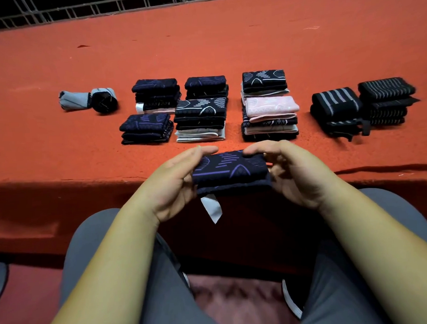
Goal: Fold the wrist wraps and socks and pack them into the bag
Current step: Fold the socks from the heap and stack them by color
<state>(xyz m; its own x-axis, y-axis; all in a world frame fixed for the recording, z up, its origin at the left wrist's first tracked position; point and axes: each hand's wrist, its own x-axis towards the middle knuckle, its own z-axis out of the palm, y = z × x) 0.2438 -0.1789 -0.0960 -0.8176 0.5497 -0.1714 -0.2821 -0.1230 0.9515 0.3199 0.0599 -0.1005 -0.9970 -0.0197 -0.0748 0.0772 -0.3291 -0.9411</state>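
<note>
Fingers [207, 150] of the left hand [174, 182] and right hand [297, 173] pinch a folded navy sock [229, 171] above the near edge of the red table [203, 48]; folded sock stacks [201, 118] and wrist wraps [336, 106] lie beyond.

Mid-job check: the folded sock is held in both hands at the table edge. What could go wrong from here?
1. The left hand and right hand grip the folded sock only by its ends, unsupported; the fold may spring open.
2. Its white tag hangs loose below and could snag.
3. The pink-topped stack looks tall and uneven; adding to it might topple it.
</note>
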